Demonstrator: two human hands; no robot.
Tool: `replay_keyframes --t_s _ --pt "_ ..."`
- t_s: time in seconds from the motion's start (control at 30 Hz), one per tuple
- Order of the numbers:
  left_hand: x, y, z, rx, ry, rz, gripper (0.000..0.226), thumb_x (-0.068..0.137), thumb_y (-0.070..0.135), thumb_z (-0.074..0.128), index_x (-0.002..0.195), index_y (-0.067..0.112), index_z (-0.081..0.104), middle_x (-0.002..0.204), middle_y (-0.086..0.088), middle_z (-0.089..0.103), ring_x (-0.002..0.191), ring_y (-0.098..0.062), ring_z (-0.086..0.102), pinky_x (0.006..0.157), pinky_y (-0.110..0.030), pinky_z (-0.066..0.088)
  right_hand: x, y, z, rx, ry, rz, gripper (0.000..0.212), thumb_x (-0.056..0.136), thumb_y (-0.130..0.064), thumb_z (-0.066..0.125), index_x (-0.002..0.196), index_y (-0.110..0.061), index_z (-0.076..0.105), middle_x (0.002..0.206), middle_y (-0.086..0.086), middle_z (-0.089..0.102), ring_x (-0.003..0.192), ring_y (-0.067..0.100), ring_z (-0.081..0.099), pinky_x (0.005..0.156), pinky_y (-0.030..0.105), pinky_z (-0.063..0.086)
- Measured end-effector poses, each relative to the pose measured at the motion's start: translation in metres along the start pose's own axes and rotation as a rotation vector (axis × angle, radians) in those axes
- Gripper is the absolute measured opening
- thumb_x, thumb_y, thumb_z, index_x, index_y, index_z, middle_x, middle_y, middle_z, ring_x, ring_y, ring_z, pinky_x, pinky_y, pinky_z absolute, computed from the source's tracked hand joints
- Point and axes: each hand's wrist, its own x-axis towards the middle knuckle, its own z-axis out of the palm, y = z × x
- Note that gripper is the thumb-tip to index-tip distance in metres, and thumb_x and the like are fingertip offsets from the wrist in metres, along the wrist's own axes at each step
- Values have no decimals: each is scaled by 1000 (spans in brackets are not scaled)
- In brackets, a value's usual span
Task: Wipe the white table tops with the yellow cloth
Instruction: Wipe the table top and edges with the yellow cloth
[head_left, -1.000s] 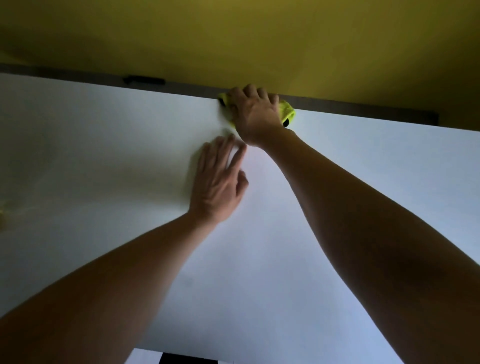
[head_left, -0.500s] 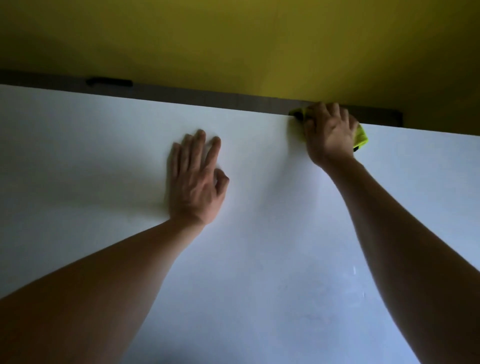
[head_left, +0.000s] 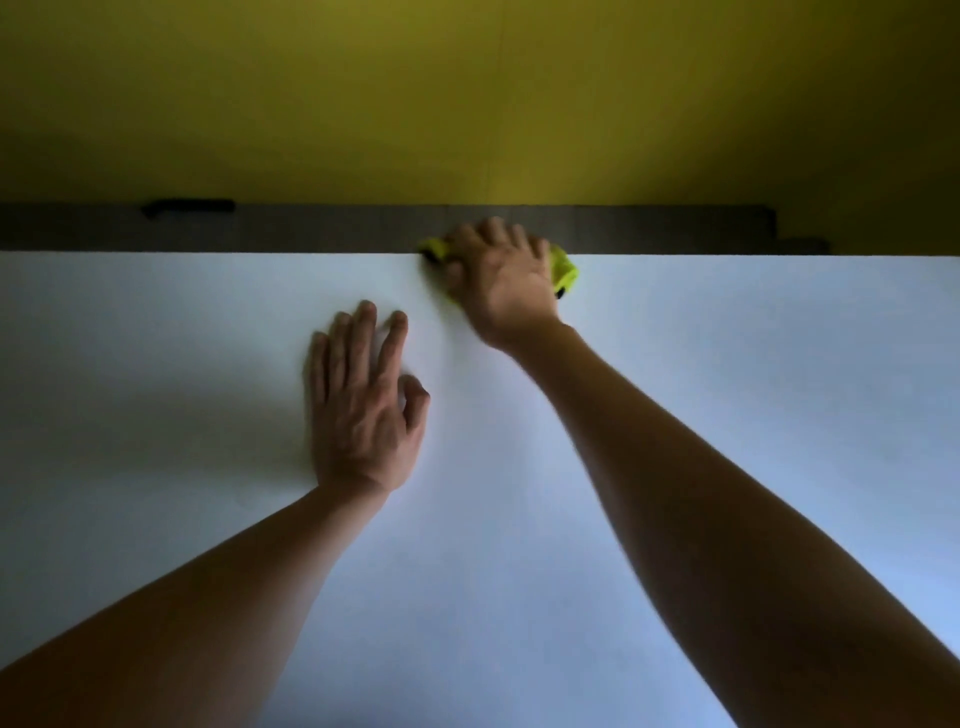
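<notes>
Our right hand (head_left: 501, 283) has its fingers curled over the yellow cloth (head_left: 563, 267), gripping it at the far edge of the white table (head_left: 727, 364). Our left hand (head_left: 363, 410) lies flat nearby, fingers straight, holding nothing.

yellow cloth (head_left: 563, 267) mostly hidden under right hand (head_left: 501, 280), both forearms cut off at frame bottom

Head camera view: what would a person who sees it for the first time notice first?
First, the bright yellow cloth at the far edge of the wide white table top, bunched under the right hand, which presses on it. Next, the left hand, lying flat with straight fingers near the table's middle. Behind the table stands a yellow wall.
</notes>
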Motion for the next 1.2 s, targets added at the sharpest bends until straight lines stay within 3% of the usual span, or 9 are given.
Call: replay_keyframes --t_s 0.13,0.23,0.33,0.5,0.67,0.87,1.0,1.2 --pt "0 -1 -1 -9 -13 -10 65 97 29 43 160 16 40 169 -16 30 156 -41 28 128 -57 18 -35 94 -35 -52 99 173 51 87 -48 30 120 -25 60 116 12 55 108 34 50 89 43 33" --pt "2 1 0 -4 -20 -10 64 98 28 43 161 16 39 169 -16 30 155 -42 28 128 -58 17 -43 119 -47 -64 116 269 48 87 -43 26 111 -17 59 113 16 55 106 36 50 92 44 33" --pt "1 1 1 0 -28 -15 64 98 28 42 161 16 39 170 -17 29 155 -42 27 128 -57 16 -38 98 -37 -109 134 323 43 88 -41 31 110 -15 58 113 17 54 107 37 49 93 45 32" --pt "0 0 -1 -13 -19 -10 65 96 28 44 159 15 42 168 -18 32 154 -42 30 128 -58 17 -17 16 2 -71 131 208 32 94 -43 47 116 -26 62 113 11 55 106 33 50 95 45 31" --pt "1 -3 -2 10 -22 0 65 96 31 40 159 16 42 168 -17 32 154 -41 30 128 -56 17 3 -38 16 -38 62 59 36 99 -43 40 126 -24 54 118 7 52 113 31 47 100 46 31" --pt "1 0 2 4 -6 7 65 95 29 43 159 15 42 167 -19 32 153 -42 30 128 -58 17 -27 79 -20 -72 163 165 42 89 -48 38 115 -25 61 113 10 58 105 33 52 85 42 32" --pt "-1 -1 1 9 14 21 63 97 27 42 158 14 42 167 -19 32 153 -43 31 128 -57 17 -51 153 -49 -95 186 250 41 87 -43 33 108 -16 57 110 18 56 103 38 51 88 46 35" --pt "-6 7 7 41 43 -5 56 104 23 37 158 10 42 165 -22 35 152 -44 33 127 -55 19 -54 152 -47 -128 187 286 33 89 -37 40 107 -15 57 111 18 55 106 38 50 95 46 33"
